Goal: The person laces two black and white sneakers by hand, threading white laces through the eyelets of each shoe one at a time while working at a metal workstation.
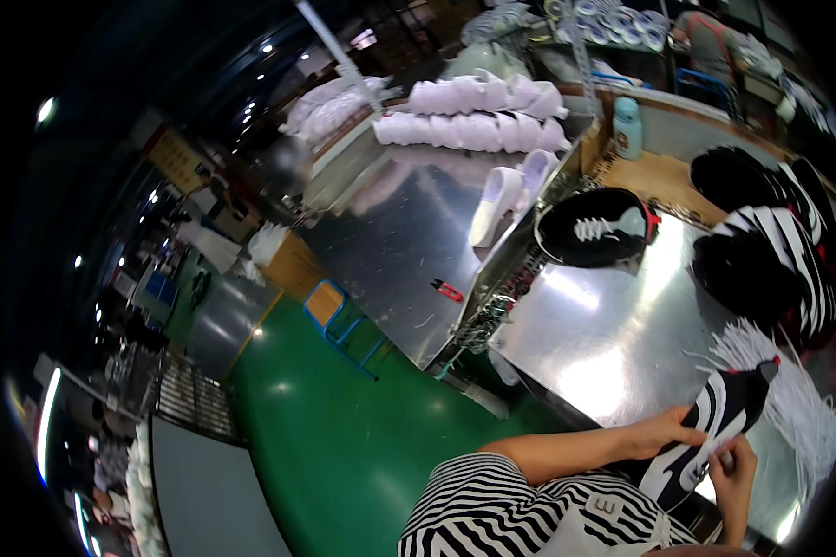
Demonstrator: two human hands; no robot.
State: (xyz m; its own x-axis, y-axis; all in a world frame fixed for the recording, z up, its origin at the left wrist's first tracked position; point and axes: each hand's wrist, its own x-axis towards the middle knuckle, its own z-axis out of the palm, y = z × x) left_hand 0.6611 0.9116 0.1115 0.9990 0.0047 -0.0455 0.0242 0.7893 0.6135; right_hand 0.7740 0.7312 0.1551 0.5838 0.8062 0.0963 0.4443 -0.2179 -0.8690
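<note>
At the near right, a black-and-white shoe upper (729,406) with a red tip is held up over the metal table's front edge. My left hand (661,433) is closed around its side, thumb on the white stripes. My right hand (738,473) has its fingers bent and pinched against the upper's lower part, near the eyelets; a lace or other small piece in them is too small to make out. A loose bundle of white shoelaces (801,413) lies beside the upper on the right.
A laced black upper (590,227) rests on the metal table (567,320); black-and-white uppers (762,265) are piled at right. The left table (381,232) holds red thread snips (448,290), white shoes (497,204) and rows of white uppers (474,133). A light-blue bottle (627,130) stands behind.
</note>
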